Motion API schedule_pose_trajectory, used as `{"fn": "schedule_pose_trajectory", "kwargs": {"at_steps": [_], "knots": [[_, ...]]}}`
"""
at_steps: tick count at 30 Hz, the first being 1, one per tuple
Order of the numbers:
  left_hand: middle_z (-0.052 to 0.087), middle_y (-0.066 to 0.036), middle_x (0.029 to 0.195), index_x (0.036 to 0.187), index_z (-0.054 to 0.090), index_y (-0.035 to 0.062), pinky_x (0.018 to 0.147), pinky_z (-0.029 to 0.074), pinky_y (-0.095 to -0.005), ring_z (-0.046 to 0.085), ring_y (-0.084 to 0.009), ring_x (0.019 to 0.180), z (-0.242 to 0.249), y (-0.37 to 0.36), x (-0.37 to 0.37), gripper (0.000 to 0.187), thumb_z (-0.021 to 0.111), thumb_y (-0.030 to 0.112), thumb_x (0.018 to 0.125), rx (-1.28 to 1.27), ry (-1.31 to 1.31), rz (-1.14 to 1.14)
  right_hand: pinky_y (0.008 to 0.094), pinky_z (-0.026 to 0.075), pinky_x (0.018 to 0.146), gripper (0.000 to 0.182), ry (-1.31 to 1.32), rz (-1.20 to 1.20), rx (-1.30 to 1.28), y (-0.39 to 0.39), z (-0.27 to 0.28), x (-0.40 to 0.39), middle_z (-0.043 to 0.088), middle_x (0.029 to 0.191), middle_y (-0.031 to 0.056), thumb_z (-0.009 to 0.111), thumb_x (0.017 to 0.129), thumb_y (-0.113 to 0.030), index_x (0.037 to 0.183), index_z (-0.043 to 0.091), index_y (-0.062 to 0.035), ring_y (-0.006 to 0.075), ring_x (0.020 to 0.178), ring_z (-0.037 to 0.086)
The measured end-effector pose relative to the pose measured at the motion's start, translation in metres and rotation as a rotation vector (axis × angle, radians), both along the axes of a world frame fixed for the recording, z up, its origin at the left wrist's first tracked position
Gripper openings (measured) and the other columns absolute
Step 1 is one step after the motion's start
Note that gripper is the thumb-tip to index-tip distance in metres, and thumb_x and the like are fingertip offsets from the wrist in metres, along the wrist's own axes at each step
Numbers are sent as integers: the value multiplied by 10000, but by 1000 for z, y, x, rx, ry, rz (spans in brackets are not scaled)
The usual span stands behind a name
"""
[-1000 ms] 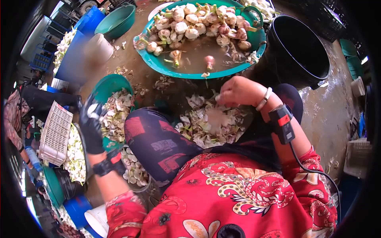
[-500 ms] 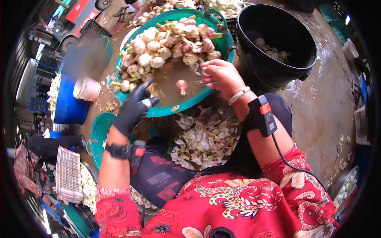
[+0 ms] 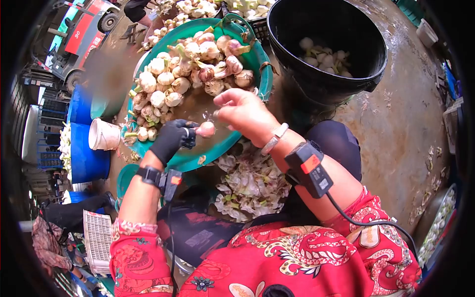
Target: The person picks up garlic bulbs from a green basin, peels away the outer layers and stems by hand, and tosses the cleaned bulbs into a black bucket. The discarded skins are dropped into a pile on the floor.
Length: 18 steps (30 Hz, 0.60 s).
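Observation:
My left hand [image 3: 173, 141], in a black glove, is closed around the stem end of a garlic bulb [image 3: 206, 129], whose round pinkish head points right. The bulb is over the brown water in a green tub [image 3: 265, 81]. My bare right hand [image 3: 250, 116] is just right of the bulb and apart from it, fingers bent with a gap between thumb and forefinger; I see nothing in them. Garlic bulbs [image 3: 166, 78] with short stems are heaped in the far and left parts of the tub. Small droplets show above the held bulb.
A black bucket [image 3: 368, 81] with peeled-looking white bulbs [image 3: 324, 59] stands right of the tub. Papery skins [image 3: 255, 185] lie in a pile between my knees. At left are a white pail [image 3: 105, 134], a blue barrel [image 3: 90, 153] and another person's arm and sleeve [image 3: 49, 242].
My left hand has taken hold of the loose bulb that was floating in the water. My right hand has moved left and down, closer to it. The camera view has shifted slightly.

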<state>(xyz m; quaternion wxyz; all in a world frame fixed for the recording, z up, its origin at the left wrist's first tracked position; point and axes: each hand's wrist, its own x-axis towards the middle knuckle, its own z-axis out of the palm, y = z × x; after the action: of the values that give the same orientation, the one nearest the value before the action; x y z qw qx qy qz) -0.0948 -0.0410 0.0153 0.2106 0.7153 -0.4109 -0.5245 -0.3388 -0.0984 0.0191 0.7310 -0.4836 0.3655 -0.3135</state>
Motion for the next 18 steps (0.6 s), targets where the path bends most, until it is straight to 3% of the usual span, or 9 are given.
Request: {"fn": "schedule_pose_trajectory", "kwargs": {"at_steps": [2,5,8,9,10,12,13,17,18], "knots": [[643,-34,791,1045,638,-19,611,500,-241,595,-97,650,47,21,-34,238,614,139,869,-137,-20,56,290,468,909,636,126,82,-375,14,-13,13,631,1074,110,717,750,-62,1329,458,-5,157,1013,586],[631,-39,825,1107,613,-16,648,501,-242,594,-102,696,67,57,-53,258,584,141,904,-301,189,160,299,491,896,545,-498,238,9,40,-19,27,657,1038,105,681,735,65,1250,510,13,179,1064,608],[636,-60,897,1160,579,-10,690,508,-247,601,-111,753,54,88,-68,287,562,162,931,-449,443,325,291,511,863,473,-432,233,-46,53,-12,21,644,1009,69,639,753,115,1202,525,19,175,1080,602],[635,-66,941,1183,563,-5,712,512,-250,609,-117,793,47,96,-71,301,548,183,948,-529,589,396,292,528,802,466,-460,199,-74,59,-14,23,639,959,62,708,709,63,1148,564,3,167,993,630],[635,-66,941,1183,563,-5,712,512,-250,609,-117,793,41,100,-75,301,548,183,948,-533,590,402,292,528,802,466,-459,208,-75,64,-11,22,639,959,62,708,709,63,1148,564,3,167,993,630],[627,-66,989,1195,549,3,739,510,-256,608,-121,865,30,104,-82,318,538,220,963,-598,587,466,303,528,765,470,-95,94,-514,72,-5,17,631,929,72,765,659,-5,1100,605,-25,167,872,637],[632,-60,977,1155,573,1,747,511,-264,610,-122,869,25,107,-80,284,546,206,960,-629,467,430,307,521,732,495,-118,36,-595,74,-12,20,617,892,87,807,605,-59,1068,630,-51,177,783,616],[637,-54,963,1112,597,-2,750,513,-261,610,-114,854,20,113,-80,241,561,171,949,-656,261,399,291,519,753,479,-138,83,-560,80,-20,21,640,934,74,809,638,-55,1076,618,-17,148,834,617],[640,-51,952,1086,610,-2,746,512,-258,612,-114,846,21,115,-80,213,570,147,939,-640,257,418,284,519,760,466,-220,128,-392,83,-21,22,646,963,70,800,671,-62,1091,608,-2,134,861,613]]}}
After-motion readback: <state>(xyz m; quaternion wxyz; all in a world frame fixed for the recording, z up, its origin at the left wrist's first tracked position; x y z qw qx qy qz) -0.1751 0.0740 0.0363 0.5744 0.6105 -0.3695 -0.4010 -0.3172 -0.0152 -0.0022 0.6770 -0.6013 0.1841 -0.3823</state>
